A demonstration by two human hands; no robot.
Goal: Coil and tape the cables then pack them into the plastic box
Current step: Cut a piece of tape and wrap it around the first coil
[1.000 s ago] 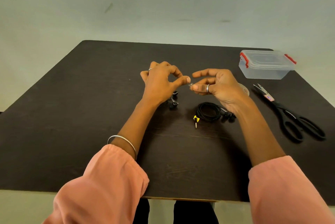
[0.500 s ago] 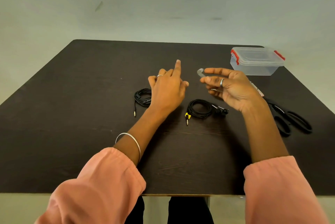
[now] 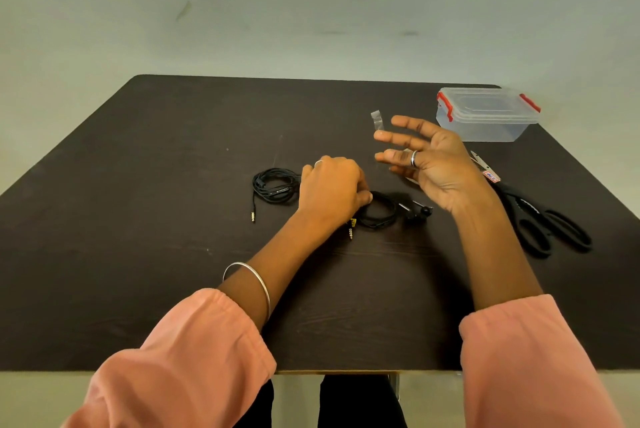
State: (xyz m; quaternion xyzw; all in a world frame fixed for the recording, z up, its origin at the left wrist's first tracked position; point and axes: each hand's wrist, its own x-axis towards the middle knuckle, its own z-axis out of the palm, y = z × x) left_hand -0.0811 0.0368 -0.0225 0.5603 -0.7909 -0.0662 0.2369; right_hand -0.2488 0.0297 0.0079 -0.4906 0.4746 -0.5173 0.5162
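A dark table (image 3: 138, 220) is filling the head-camera view, with a person in pink sleeves working at its near edge. Farthest left, a coiled black cable (image 3: 273, 185) is lying flat on the tabletop, its plug trailing toward the near edge; it is sitting just beside the left hand (image 3: 330, 190). That hand is resting knuckles-up on the table, its fingers curling down onto the left side of a second coiled cable (image 3: 377, 214), apparently pinching it, though the fingertips themselves are hidden under the hand. A yellow-collared plug is poking out below the wrist, and the cable's earbuds (image 3: 417, 211) are lying just right of the coil. Above and to the right, the right hand (image 3: 433, 161) is hovering over the table with its fingers spread and nearly straight, a short strip of clear tape (image 3: 377, 119) sticking up from a fingertip. Partly hidden behind this hand, a roll of tape is barely showing. Further right, black-handled scissors (image 3: 540, 220) are lying on the table, blades pointing toward the far side. At the far right corner, the clear plastic box (image 3: 485, 116) with red clips is standing with its lid on, well apart from both cables.
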